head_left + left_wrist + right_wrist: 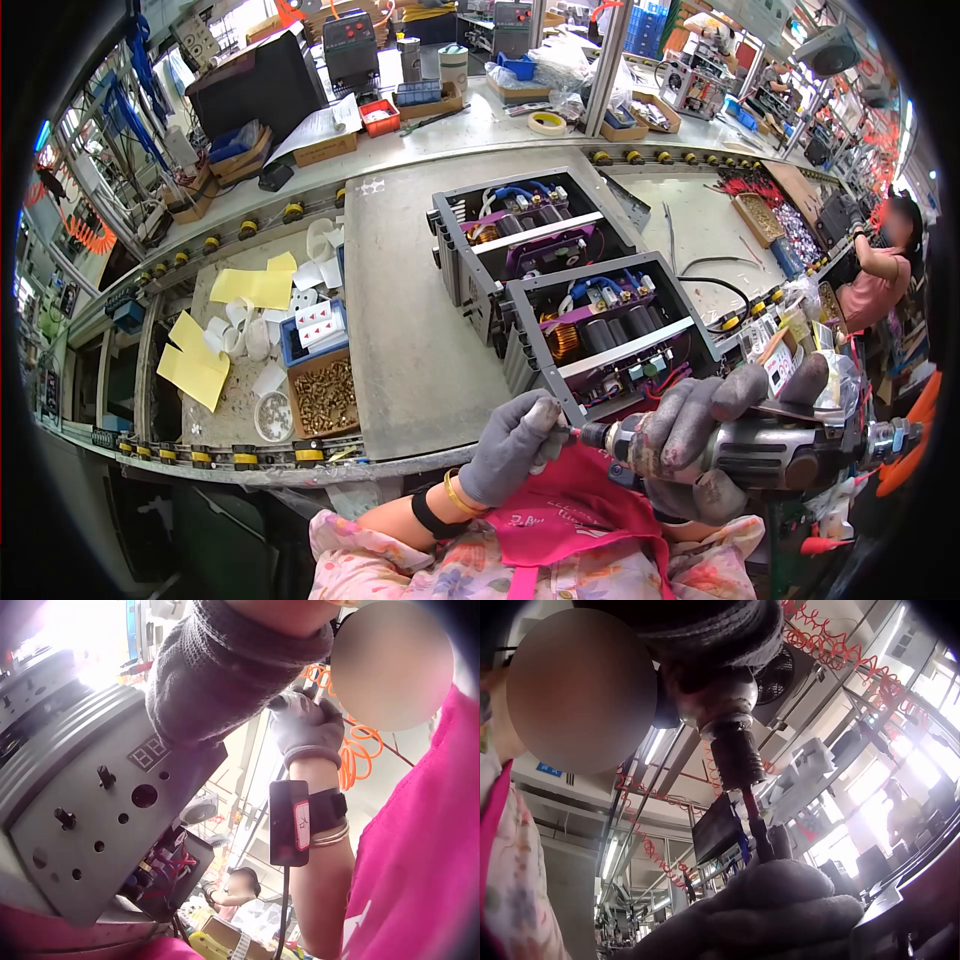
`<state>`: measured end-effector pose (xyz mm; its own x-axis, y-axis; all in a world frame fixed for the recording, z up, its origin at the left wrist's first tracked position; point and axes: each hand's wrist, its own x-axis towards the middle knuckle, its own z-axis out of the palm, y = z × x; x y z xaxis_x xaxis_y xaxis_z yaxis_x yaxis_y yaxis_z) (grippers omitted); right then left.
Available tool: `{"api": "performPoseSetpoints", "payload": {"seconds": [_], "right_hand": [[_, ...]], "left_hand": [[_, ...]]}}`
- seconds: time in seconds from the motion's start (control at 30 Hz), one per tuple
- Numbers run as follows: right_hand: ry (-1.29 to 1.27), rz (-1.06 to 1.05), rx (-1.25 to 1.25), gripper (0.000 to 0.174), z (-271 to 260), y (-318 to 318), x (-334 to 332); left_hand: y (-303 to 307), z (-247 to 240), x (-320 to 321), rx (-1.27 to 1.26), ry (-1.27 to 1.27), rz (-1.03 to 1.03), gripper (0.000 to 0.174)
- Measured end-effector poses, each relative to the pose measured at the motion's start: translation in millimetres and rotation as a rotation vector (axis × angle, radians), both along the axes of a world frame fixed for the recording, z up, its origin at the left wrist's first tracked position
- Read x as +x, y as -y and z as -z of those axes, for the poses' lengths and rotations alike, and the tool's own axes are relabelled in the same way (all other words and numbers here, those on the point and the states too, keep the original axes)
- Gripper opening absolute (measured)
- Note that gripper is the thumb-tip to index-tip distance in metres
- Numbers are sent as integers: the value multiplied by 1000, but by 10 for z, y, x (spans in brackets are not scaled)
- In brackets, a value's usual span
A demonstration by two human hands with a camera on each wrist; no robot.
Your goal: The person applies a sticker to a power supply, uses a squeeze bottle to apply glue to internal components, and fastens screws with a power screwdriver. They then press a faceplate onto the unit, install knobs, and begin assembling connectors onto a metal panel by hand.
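Workbench (400, 300), two open chassis (530, 235); right hand (700, 430) grips one screwdriver (775, 458), left hand (512, 448) pinches bit (573, 433)

Cluttered factory workbenches (400, 330) under fluorescent ceiling lights (654, 746)

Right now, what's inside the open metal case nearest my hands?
A copper coil, dark cylinders, a purple board and blue wires show inside the case. A grey crossbar covers what lies beneath it, and the right hand hides part of the near edge.
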<state>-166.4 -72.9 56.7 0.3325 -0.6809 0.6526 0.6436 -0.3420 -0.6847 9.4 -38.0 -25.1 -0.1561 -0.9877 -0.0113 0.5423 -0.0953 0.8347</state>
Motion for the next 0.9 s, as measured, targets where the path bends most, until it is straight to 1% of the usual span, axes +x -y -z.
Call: {"api": "performPoseSetpoints", "payload": {"seconds": [0.07, 0.17, 0.2, 0.27, 0.3, 0.37, 0.4, 0.43, 0.47, 0.5, 0.57, 0.6, 0.67, 0.7, 0.73, 0.77, 0.8, 0.83, 0.9], "right_hand": [[-10, 0, -21, 83, -4, -1, 5], [22, -11, -22, 69, -89, -2, 69], [42, -12, -15, 65, -161, -18, 123], [111, 67, -27, 60, -222, -73, 239], [144, 108, -33, 57, -252, -100, 297], [199, 16, -103, 55, -329, 57, 344], [228, -29, -135, 54, -368, 148, 365], [213, -28, -138, 53, -401, 218, 371], [198, -27, -141, 52, -434, 287, 377], [142, 19, -122, 51, -472, 373, 372], [34, 88, -58, 49, -497, 504, 345], [1, 80, -19, 49, -487, 564, 347], [-38, 58, 32, 47, -441, 666, 366], [-44, 43, 15, 51, -410, 713, 368], [-50, 27, -2, 56, -380, 760, 369], [-60, 34, -54, 66, -332, 811, 365], [-67, 44, -73, 72, -312, 832, 369], [-74, 55, -91, 77, -292, 855, 373], [-106, 67, -31, 80, -292, 827, 399]], "left_hand": [[-11, 28, -26, 21, -20, -18, 38], [-32, 33, 8, 77, -104, 40, 38], [-44, 10, 11, 73, -115, 24, 39], [-65, -46, 5, 65, -138, -4, 42], [-59, -22, 20, -4, -160, 23, 44], [-43, 41, 68, -141, -203, 77, 49], [-41, -180, 78, -23, -145, 33, 59], [35, -49, 107, -120, -177, -65, 55], [96, -28, 170, -180, 107, -216, 54], [167, -42, 237, -244, 395, -365, 57], [246, -94, 299, -454, 1047, -453, 60], [279, -118, 311, -556, 1369, -489, 63], [359, -218, 237, -488, 1388, -493, 64], [399, -273, 193, -455, 1396, -499, 65], [429, -314, 166, -430, 1427, -467, 59], [453, -350, 142, -404, 1458, -431, 53], [476, -375, 132, -379, 1490, -393, 48], [500, -393, 133, -386, 1530, -368, 45], [548, -405, 114, -399, 1604, -313, 40]]}}
